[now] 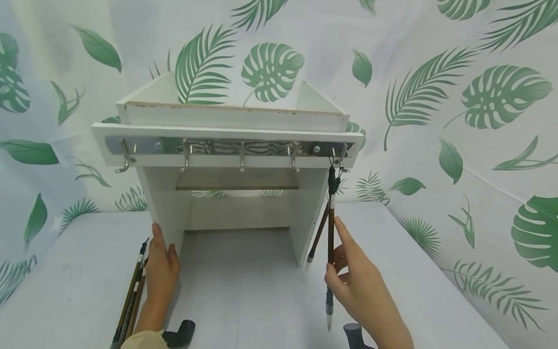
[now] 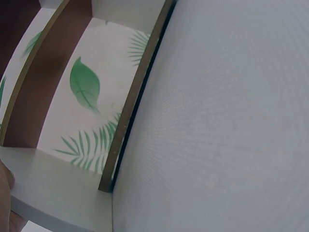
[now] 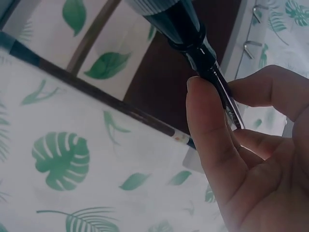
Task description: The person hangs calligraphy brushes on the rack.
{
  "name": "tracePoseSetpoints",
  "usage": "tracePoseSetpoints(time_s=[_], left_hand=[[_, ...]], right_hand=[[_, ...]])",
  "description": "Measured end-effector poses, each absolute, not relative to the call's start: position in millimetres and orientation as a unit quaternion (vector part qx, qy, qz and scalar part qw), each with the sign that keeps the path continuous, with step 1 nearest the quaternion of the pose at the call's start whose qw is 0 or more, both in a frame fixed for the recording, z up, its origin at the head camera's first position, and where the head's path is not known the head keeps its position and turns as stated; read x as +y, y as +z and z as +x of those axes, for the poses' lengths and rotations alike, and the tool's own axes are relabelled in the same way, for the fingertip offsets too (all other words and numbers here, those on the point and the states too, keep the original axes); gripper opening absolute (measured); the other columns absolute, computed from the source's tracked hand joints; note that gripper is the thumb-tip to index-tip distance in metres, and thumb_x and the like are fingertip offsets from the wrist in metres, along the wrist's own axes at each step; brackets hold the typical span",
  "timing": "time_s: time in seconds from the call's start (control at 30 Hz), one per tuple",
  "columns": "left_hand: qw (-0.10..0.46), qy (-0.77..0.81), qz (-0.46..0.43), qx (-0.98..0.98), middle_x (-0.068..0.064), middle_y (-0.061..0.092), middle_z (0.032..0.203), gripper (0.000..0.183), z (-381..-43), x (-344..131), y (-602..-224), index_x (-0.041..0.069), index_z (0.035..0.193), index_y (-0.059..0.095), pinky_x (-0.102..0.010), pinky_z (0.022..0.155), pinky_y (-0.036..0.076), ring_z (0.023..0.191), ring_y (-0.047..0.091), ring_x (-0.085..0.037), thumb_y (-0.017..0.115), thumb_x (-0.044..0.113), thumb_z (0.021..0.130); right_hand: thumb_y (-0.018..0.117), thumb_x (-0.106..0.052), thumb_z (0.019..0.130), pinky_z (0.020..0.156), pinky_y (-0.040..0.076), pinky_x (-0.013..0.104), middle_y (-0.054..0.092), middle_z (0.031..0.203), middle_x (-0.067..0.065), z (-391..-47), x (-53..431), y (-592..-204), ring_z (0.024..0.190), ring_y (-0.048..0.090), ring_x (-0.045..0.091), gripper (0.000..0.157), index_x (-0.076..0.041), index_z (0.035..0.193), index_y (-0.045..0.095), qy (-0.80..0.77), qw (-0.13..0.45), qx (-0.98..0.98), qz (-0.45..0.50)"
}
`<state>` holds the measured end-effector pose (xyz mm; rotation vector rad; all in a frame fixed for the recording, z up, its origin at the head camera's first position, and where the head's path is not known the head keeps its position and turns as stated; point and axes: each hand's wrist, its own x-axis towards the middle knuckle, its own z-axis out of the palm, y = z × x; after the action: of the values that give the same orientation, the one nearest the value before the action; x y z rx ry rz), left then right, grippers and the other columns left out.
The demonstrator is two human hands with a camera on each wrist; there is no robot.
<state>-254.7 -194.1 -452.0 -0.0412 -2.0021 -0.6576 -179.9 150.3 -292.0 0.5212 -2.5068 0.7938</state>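
My right hand (image 1: 364,274) pinches the handle of a calligraphy brush (image 1: 331,232) between thumb and fingers; the brush hangs tip-down from the rightmost hook (image 1: 343,157). In the right wrist view, the dark ferrule (image 3: 178,26) rises above my thumb. Behind it a second brush (image 1: 318,232) hangs at a slant. At the lower left, my left hand (image 1: 160,278) holds the front edge of the white wooden shelf's left side panel (image 1: 161,198). In the left wrist view, one digit (image 2: 5,188) lies against that panel's inner face, while most of the hand is out of frame.
Several brushes (image 1: 131,295) lie on the white tabletop (image 1: 240,291) left of my left hand. A metal hook strip (image 1: 261,147) runs across the shelf's front. Dark curved objects (image 1: 180,334) show by both wrists. Leaf-patterned cloth (image 1: 418,169) surrounds the table.
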Motion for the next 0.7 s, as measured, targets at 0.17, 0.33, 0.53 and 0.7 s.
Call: tracePoseSetpoints(time_s=[0.17, 0.33, 0.53, 0.7], left_hand=[[0.499, -0.281, -0.026, -0.819, -0.035, 0.044, 0.117, 0.084, -255.4, -195.2, -452.3, 0.016, 0.147, 0.007, -0.061, 0.075, 0.046, 0.104, 0.048, -0.05, 0.05, -0.014, 0.082], [0.503, -0.281, -0.028, -0.817, -0.035, 0.044, 0.117, 0.087, -256.7, -194.2, -452.3, 0.017, 0.147, 0.007, -0.062, 0.076, 0.046, 0.105, 0.048, -0.051, 0.051, -0.017, 0.08], [0.508, -0.274, -0.025, -0.816, -0.035, 0.044, 0.117, 0.086, -255.8, -193.0, -450.9, 0.015, 0.147, 0.008, -0.061, 0.075, 0.046, 0.104, 0.048, -0.05, 0.051, -0.017, 0.08], [0.505, -0.272, -0.021, -0.819, -0.035, 0.044, 0.118, 0.085, -255.4, -193.4, -449.4, 0.015, 0.147, 0.008, -0.061, 0.076, 0.046, 0.105, 0.048, -0.05, 0.051, -0.016, 0.081]], right_hand=[[0.061, 0.007, 0.072, 0.056, 0.051, 0.016, 0.049, 0.078, -0.008, -176.6, 145.9, -292.7, 0.069, 0.051, -0.004, 0.088, -0.022, 0.145, 0.022, 0.291, 0.211, -0.909, 0.21], [0.062, 0.008, 0.071, 0.055, 0.05, 0.013, 0.049, 0.078, -0.008, -175.3, 144.1, -294.3, 0.068, 0.05, -0.004, 0.087, -0.019, 0.145, 0.024, 0.283, 0.214, -0.906, 0.232], [0.062, 0.008, 0.071, 0.054, 0.049, 0.012, 0.051, 0.078, -0.006, -175.2, 142.0, -296.9, 0.068, 0.048, -0.005, 0.086, -0.018, 0.144, 0.025, 0.29, 0.208, -0.899, 0.255], [0.061, 0.01, 0.071, 0.054, 0.048, 0.011, 0.049, 0.079, -0.007, -176.5, 140.1, -298.2, 0.067, 0.048, -0.006, 0.087, -0.019, 0.144, 0.025, 0.298, 0.2, -0.896, 0.262]])
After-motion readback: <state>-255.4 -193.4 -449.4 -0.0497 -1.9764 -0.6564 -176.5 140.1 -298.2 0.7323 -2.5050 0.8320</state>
